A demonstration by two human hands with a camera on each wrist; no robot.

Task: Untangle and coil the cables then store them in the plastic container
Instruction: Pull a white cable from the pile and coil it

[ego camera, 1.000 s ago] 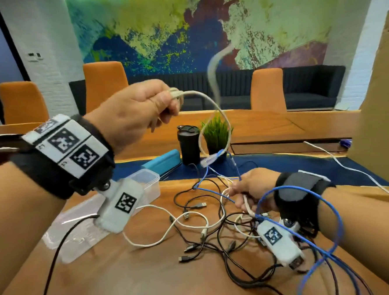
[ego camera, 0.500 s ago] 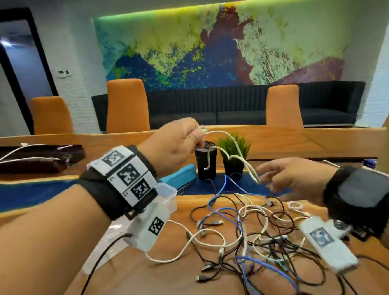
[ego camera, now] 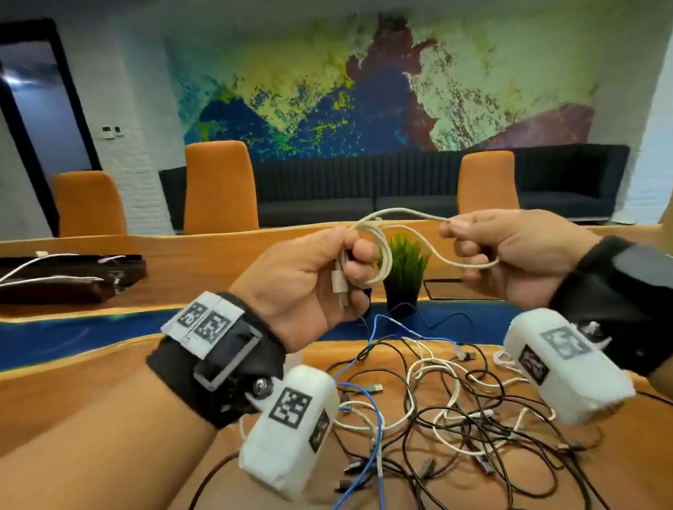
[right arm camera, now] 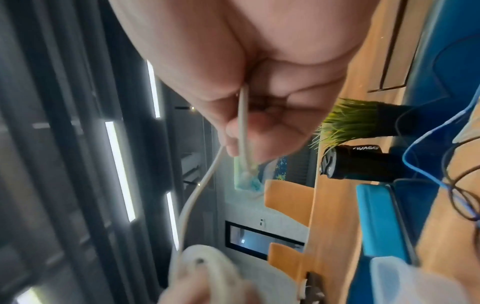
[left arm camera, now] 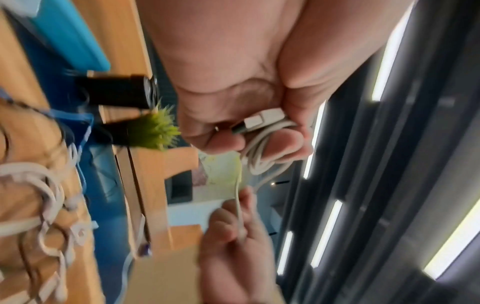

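The white cable [ego camera: 382,252] is held up in the air between both hands, above the counter [ego camera: 79,392] where the tangle of other cables [ego camera: 435,414] lies. The left hand [ego camera: 309,284] closes its fingers around the small coil and the plug, and the right hand [ego camera: 512,252] pinches the free part of the same cable. This free part runs almost level from left to right, so the right hand is nearer to the loose end and the next loop probably goes toward the left hand. The left wrist view shows the USB plug [left arm camera: 262,120] lying against the coil; the head view shows it less clearly. The plastic container [right arm camera: 415,279] appears only in the right wrist view, blurred at the edge
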